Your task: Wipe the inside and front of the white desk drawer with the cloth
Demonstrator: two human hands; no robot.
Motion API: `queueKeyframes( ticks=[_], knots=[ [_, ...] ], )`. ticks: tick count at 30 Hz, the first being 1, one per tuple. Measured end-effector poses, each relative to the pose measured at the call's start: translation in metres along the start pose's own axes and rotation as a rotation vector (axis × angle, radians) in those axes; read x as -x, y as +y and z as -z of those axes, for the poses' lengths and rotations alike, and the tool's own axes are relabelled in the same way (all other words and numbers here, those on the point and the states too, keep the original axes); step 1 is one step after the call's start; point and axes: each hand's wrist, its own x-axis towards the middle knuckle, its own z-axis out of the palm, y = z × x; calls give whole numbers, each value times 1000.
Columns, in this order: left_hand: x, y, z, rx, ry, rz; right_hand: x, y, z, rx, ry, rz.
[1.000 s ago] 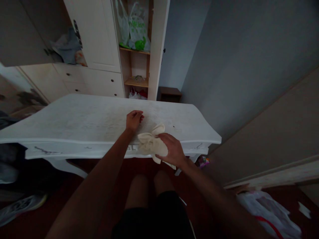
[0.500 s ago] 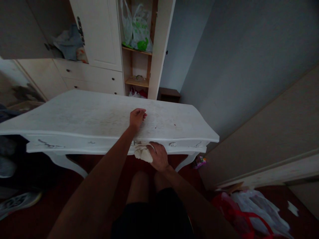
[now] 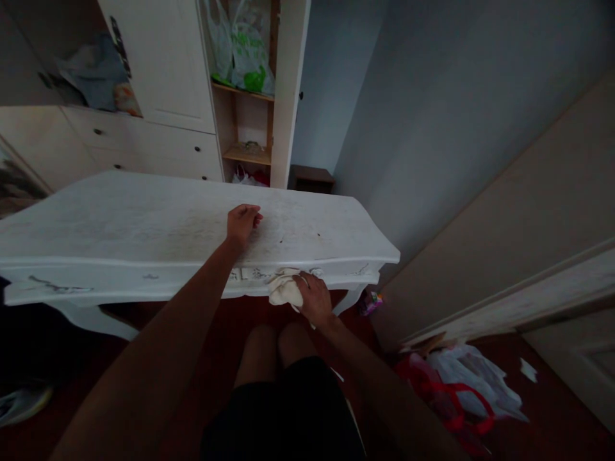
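Note:
A white table [image 3: 120, 224] with a scuffed, stained top stands in front of me. My left hand [image 3: 241, 222] rests on the tabletop near its middle, fingers curled loosely, holding nothing I can see. My right hand [image 3: 313, 298] grips a crumpled cream cloth [image 3: 283, 289] and presses it against the table's front edge, just below the top. My bare knees show underneath, close to the table.
Behind the table stands a cream wardrobe [image 3: 163, 64] with drawers and an open shelf holding plastic bags [image 3: 243, 51]. A grey wall runs along the right. On the dark red floor at the right lie white and red bags [image 3: 461, 384]. A shoe [image 3: 22, 403] lies at lower left.
My right hand brought the cloth down from the tabletop to the front edge and then slid it along the edge. My left hand stayed on the tabletop.

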Motion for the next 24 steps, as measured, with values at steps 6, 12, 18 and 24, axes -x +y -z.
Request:
queueKeyframes(
  ticks=[6,12,18,24],
  knots=[
    [1,1,0,1,8,-13,35,53,13,62,49,-22],
    [-2,-1,0,0,13,-15,63,121,41,-12,242,-353],
    [-2,0,-1,-7,18,-18,62,131,51,-331,526,-716],
    [-2,0,-1,-10,23,-10,26,79,33,-822,861,-1092]
  ],
)
